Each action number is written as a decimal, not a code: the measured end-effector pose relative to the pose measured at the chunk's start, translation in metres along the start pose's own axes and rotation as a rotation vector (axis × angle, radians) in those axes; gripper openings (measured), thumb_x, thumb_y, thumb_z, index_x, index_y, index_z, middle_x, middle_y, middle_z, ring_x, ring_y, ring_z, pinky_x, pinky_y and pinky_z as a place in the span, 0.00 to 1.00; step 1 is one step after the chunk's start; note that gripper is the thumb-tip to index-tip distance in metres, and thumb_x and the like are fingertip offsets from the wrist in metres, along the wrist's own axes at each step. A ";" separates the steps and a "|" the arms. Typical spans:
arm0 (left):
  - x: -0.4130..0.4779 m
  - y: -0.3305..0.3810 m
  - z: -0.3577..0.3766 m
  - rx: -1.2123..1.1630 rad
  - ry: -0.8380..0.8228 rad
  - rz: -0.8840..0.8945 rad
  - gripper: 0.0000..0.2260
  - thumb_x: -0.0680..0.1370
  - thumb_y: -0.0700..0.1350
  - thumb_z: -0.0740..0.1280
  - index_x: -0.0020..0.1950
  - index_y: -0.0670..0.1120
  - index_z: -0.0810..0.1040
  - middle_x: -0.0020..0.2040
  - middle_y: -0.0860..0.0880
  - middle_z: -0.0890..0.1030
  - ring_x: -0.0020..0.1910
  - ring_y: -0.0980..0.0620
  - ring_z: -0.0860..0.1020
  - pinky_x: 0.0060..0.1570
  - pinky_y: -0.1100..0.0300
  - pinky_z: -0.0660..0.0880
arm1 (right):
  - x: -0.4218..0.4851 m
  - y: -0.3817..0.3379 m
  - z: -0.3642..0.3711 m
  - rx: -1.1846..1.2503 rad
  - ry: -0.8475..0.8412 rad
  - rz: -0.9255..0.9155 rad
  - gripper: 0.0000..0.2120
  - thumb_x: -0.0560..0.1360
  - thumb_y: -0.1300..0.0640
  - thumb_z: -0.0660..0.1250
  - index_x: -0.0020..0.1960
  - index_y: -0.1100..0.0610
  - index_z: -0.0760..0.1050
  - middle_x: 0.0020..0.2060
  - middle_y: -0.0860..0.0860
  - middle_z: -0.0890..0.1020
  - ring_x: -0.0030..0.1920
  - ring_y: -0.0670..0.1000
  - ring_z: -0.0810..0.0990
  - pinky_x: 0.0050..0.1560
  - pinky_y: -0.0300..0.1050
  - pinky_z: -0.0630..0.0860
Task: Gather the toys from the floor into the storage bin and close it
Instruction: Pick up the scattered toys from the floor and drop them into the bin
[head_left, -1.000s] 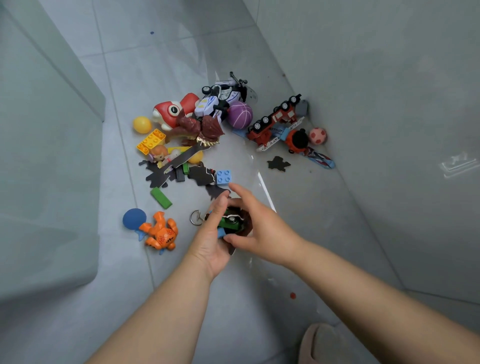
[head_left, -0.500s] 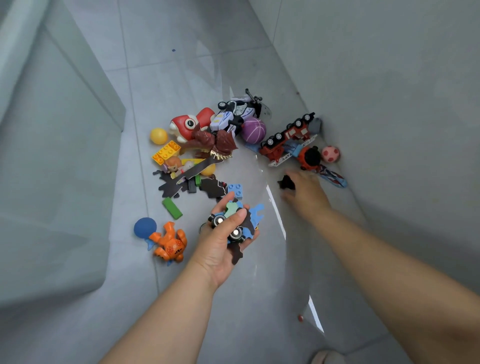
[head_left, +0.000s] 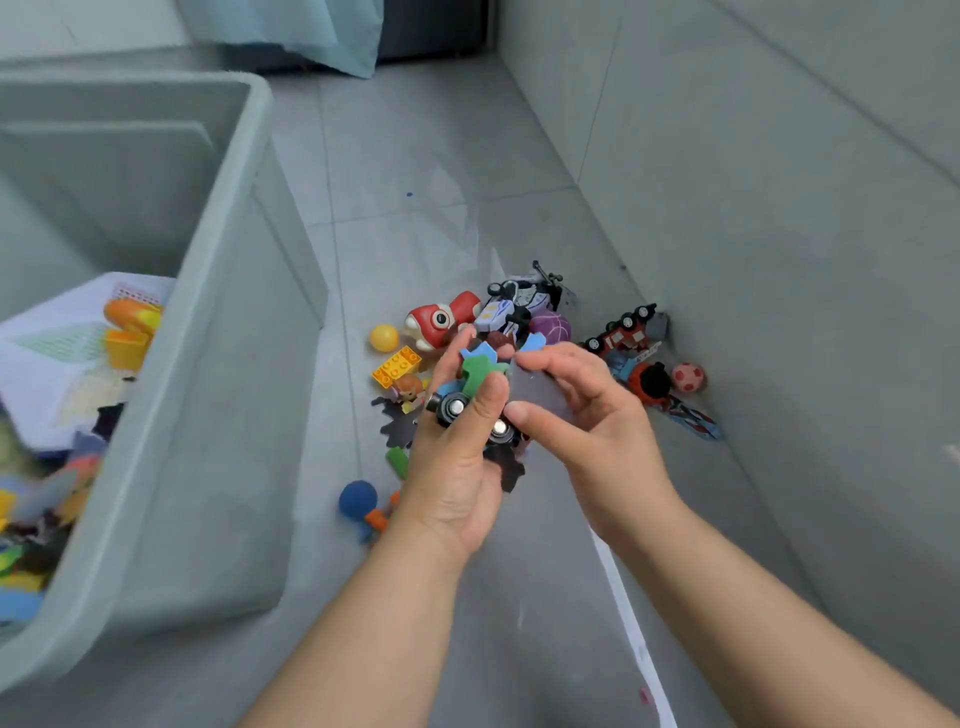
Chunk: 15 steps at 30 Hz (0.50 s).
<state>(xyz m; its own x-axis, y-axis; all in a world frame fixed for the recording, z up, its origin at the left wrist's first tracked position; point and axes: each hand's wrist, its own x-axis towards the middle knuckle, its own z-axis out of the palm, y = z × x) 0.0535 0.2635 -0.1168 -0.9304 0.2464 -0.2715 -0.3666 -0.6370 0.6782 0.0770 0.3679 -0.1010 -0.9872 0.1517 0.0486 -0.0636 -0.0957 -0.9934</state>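
Here, bin (head_left: 218, 364): open on the floor (head_left: 415, 156) at left, partly filled, not closed.
Pile (head_left: 524, 312): many toys lie beside the bin, against the wall (head_left: 779, 208).
Left hand (head_left: 457, 467): grips a bundle (head_left: 480, 374) of foam pieces and wheels above the pile.
Right hand (head_left: 597, 431): fingers curled at the bundle; pinching or not, cannot tell.
Progress: likely midway; pile and closing remain.

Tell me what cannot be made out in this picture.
Head view: the storage bin is cut off by the left frame edge, and its contents are blurred.
The orange toy is mostly hidden behind the left hand, which grips small toys.
Whether the right hand grips the blue piece is unclear, because fingers cover it.
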 end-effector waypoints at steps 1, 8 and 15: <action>-0.004 0.022 0.006 0.036 -0.023 0.052 0.38 0.54 0.53 0.81 0.63 0.55 0.75 0.62 0.48 0.79 0.63 0.47 0.76 0.62 0.45 0.72 | 0.004 -0.018 0.014 0.045 -0.026 -0.039 0.17 0.63 0.63 0.75 0.48 0.45 0.81 0.58 0.52 0.74 0.62 0.41 0.73 0.61 0.38 0.71; -0.046 0.168 -0.020 0.077 0.085 0.427 0.24 0.67 0.38 0.71 0.63 0.49 0.74 0.51 0.50 0.84 0.54 0.50 0.81 0.51 0.54 0.79 | 0.020 -0.088 0.152 0.373 -0.324 0.079 0.37 0.64 0.68 0.72 0.68 0.47 0.65 0.59 0.47 0.79 0.63 0.53 0.76 0.66 0.51 0.70; -0.077 0.219 -0.099 0.308 0.574 0.414 0.25 0.65 0.50 0.77 0.60 0.53 0.75 0.56 0.46 0.81 0.55 0.45 0.80 0.58 0.45 0.76 | 0.003 -0.076 0.262 0.487 -0.408 0.500 0.11 0.73 0.70 0.62 0.52 0.59 0.77 0.47 0.61 0.81 0.40 0.55 0.81 0.39 0.47 0.77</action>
<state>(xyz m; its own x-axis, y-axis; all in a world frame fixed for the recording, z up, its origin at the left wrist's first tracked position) 0.0451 0.0328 -0.0147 -0.8739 -0.4391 -0.2086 -0.0525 -0.3414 0.9385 0.0402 0.1179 0.0023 -0.8852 -0.3841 -0.2623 0.4361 -0.4891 -0.7554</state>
